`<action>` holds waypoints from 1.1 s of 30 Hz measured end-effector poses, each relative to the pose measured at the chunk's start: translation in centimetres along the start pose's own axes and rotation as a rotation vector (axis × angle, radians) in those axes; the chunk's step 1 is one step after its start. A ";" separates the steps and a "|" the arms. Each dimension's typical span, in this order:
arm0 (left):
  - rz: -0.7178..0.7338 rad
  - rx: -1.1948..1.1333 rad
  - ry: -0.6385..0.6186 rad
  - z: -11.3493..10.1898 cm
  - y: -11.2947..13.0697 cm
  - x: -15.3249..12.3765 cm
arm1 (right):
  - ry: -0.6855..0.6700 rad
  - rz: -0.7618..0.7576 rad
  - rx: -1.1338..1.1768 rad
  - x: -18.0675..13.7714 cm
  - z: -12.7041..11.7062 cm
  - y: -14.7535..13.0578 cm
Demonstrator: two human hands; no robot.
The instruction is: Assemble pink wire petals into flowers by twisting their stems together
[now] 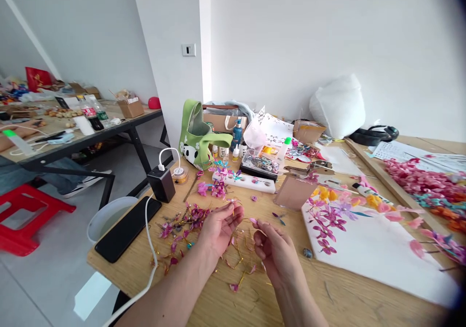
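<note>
My left hand and my right hand hover close together over the wooden table. Both pinch a thin gold wire that spans between them, with a small pink petal at my right fingertips. Under and left of my hands lies a scatter of purple petals and gold wire scraps. A white canvas with stuck-on pink, purple and yellow flowers lies just right of my right hand.
A black phone, a black charger with white cable, a green panda bag, a white foam strip holding small flowers, glue bottles and a bead box crowd the table. Another cluttered table and a red stool stand left.
</note>
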State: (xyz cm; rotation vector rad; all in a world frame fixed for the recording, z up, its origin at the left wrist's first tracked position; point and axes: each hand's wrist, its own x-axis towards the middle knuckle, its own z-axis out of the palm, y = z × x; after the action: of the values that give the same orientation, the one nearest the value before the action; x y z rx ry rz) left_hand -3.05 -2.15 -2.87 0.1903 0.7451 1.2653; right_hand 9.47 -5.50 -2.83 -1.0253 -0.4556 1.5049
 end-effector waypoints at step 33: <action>0.109 0.050 -0.198 0.2 0.5 -0.5 | 0.128 -0.204 0.021 -0.7 -0.3 -1.7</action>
State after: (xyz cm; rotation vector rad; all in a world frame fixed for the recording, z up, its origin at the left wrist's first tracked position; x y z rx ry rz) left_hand -3.34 -2.42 -2.26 0.3960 0.6024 1.3095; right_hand 10.67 -5.79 -1.40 -1.0201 -0.4389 1.2533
